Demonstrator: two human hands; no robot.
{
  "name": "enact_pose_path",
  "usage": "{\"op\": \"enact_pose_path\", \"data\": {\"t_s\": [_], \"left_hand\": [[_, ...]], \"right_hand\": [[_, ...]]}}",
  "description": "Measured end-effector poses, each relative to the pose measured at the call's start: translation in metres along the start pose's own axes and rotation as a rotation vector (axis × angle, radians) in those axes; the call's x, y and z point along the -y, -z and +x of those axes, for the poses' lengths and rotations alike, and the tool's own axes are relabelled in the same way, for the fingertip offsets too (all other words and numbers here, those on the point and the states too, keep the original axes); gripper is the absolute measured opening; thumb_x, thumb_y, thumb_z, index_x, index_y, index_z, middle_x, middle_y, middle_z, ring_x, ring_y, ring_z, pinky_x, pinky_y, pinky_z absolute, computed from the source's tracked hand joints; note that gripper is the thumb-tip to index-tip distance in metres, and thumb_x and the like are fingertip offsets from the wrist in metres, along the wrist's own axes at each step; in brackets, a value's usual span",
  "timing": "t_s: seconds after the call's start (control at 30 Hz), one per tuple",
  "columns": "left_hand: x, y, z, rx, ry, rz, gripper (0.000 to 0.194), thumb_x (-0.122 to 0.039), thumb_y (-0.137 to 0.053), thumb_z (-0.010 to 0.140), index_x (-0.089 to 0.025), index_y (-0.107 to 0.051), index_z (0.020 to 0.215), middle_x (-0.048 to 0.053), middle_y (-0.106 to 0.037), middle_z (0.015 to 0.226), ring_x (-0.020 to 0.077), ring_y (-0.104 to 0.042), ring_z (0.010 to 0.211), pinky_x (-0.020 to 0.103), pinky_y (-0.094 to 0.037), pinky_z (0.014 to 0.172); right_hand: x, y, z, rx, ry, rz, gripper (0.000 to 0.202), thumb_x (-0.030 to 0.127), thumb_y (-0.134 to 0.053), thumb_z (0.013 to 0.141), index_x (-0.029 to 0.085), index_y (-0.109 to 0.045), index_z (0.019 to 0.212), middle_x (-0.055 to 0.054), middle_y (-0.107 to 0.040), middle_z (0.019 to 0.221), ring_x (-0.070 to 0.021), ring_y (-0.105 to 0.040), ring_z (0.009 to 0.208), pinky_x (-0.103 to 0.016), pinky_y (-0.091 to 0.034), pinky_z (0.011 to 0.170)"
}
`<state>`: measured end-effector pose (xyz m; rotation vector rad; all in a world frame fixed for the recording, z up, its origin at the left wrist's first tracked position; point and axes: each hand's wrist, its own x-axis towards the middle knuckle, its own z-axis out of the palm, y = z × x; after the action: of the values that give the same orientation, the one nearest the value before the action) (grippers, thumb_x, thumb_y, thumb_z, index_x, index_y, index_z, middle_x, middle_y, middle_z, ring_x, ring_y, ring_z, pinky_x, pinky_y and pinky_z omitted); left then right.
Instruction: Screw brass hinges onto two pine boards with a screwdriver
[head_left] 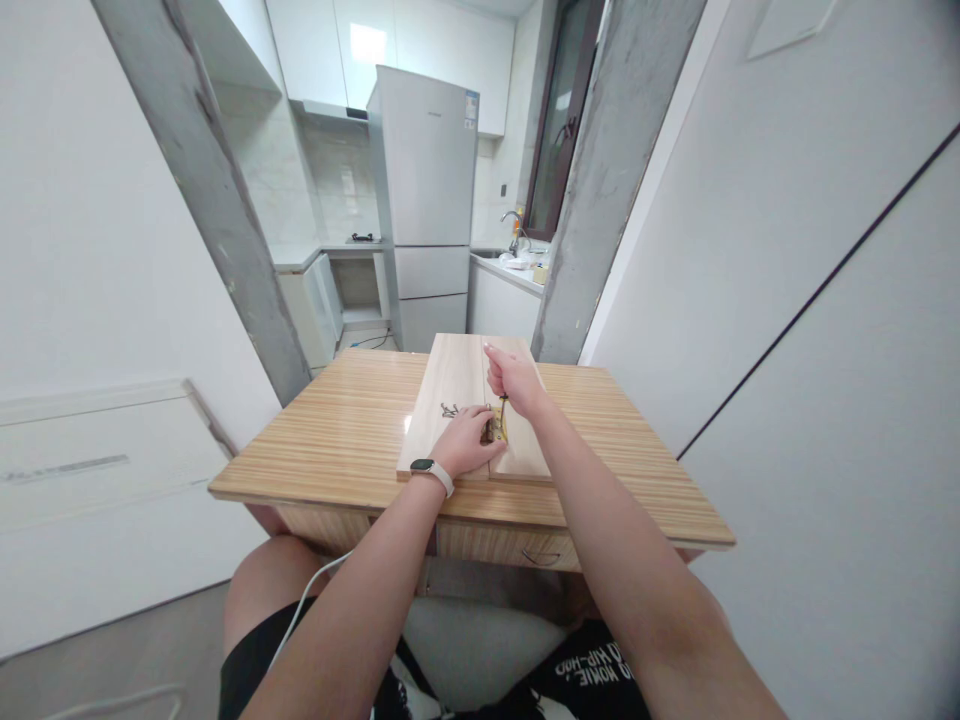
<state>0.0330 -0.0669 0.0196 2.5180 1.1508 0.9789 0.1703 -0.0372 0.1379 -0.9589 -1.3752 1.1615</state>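
Both hands are at work over two pale wood boards lying flat side by side on a striped wood table (360, 400), w/ the seam btwn them running away from the person. A brass-coloured hinge (497, 425) lies near the near end of the boards, around that seam, partly hidden by the L hand (469, 440). That hand is palm down, mostly on the L board (450, 370), thumb spread from the other fingers, thumb at the hinge's near side & fingertips by its far side; can't tell how hard they press. The R hand (514, 380) is just above & beyond it, over the R board (525, 460), fingers curled into a loose fist on the top of a slim tool (503, 408), thumb up at the far side; the thin shaft runs down to the hinge, tip too small to make out. Small dark pieces (450, 410) sit in a loose bunch on the L board, just left of the L hand. L wrist has a watch (423, 465) w/ a dark face & pale strap. Under the tabletop, a drawer (487, 542) w/ a curved handle; a white cable (307, 592) crosses by the L thigh. Past the table: a tall grey fridge (427, 160), & right of it a counter w/ sink & faucet (512, 216), near a dark-framed window (559, 130)
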Motion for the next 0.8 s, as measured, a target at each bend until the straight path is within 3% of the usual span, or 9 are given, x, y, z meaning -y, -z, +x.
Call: {"op": "enact_pose_path", "data": {"t_s": [0.03, 0.1, 0.27, 0.4, 0.5, 0.7, 0.8], "left_hand": [[0.000, 0.000, 0.000, 0.001, 0.001, 0.000, 0.056, -0.045, -0.078, 0.085, -0.020, -0.067, 0.134, 0.011, -0.064, 0.140, 0.0314, -0.058, 0.131, 0.046, -0.044, 0.118], [0.001, 0.000, 0.000, -0.003, 0.004, -0.002, 0.057, -0.046, -0.078, 0.085, -0.019, -0.067, 0.134, 0.012, -0.064, 0.141, 0.0315, -0.058, 0.131, 0.046, -0.044, 0.118], [0.001, -0.001, 0.000, -0.007, 0.007, -0.016, 0.059, -0.046, -0.079, 0.084, -0.019, -0.066, 0.135, 0.014, -0.063, 0.142, 0.0321, -0.056, 0.133, 0.046, -0.043, 0.119], [0.000, 0.000, 0.000, 0.001, 0.001, -0.015, 0.052, -0.043, -0.077, 0.086, -0.021, -0.068, 0.132, 0.012, -0.064, 0.139, 0.0315, -0.058, 0.131, 0.046, -0.044, 0.117], [-0.001, 0.000, 0.001, 0.000, -0.007, -0.011, 0.045, -0.039, -0.075, 0.086, -0.021, -0.070, 0.127, 0.012, -0.065, 0.136, 0.0307, -0.059, 0.128, 0.046, -0.045, 0.116], [-0.001, 0.001, 0.000, -0.004, -0.005, -0.012, 0.050, -0.042, -0.077, 0.085, -0.021, -0.068, 0.130, 0.012, -0.064, 0.139, 0.0315, -0.058, 0.130, 0.047, -0.043, 0.118], [-0.002, 0.002, 0.000, -0.007, -0.005, -0.004, 0.053, -0.042, -0.078, 0.085, -0.020, -0.067, 0.132, 0.012, -0.064, 0.139, 0.0315, -0.058, 0.131, 0.046, -0.043, 0.118]], "right_hand": [[0.001, 0.003, 0.000, 0.104, -0.017, 0.036, 0.062, 0.062, -0.069, 0.087, 0.027, -0.028, 0.055, 0.009, -0.025, 0.045, -0.0089, -0.022, 0.042, -0.027, -0.019, 0.042], [0.000, 0.009, 0.002, 0.116, -0.003, 0.072, 0.063, 0.062, -0.070, 0.087, 0.027, -0.028, 0.054, 0.009, -0.025, 0.044, -0.0082, -0.021, 0.041, -0.026, -0.019, 0.041], [-0.010, 0.003, 0.010, -0.359, 0.112, -0.065, 0.063, 0.081, -0.052, 0.090, 0.026, -0.040, 0.060, 0.002, -0.046, 0.050, -0.0128, -0.043, 0.047, -0.028, -0.034, 0.048], [-0.014, -0.016, 0.005, -0.696, 0.211, -0.265, 0.065, 0.084, -0.043, 0.092, 0.026, -0.040, 0.064, 0.001, -0.047, 0.056, -0.0155, -0.045, 0.057, -0.030, -0.035, 0.055], [-0.011, -0.027, -0.001, -0.801, 0.196, -0.316, 0.063, 0.077, -0.039, 0.098, 0.026, -0.037, 0.061, 0.001, -0.046, 0.056, -0.0161, -0.044, 0.058, -0.032, -0.033, 0.057], [-0.006, -0.024, 0.002, -0.720, 0.103, -0.299, 0.060, 0.065, -0.051, 0.098, 0.027, -0.032, 0.055, 0.002, -0.038, 0.049, -0.0149, -0.036, 0.051, -0.033, -0.026, 0.052], [-0.005, -0.017, -0.001, -0.439, 0.074, -0.218, 0.060, 0.061, -0.059, 0.093, 0.028, -0.031, 0.052, 0.005, -0.032, 0.045, -0.0128, -0.030, 0.046, -0.032, -0.024, 0.048]]}}
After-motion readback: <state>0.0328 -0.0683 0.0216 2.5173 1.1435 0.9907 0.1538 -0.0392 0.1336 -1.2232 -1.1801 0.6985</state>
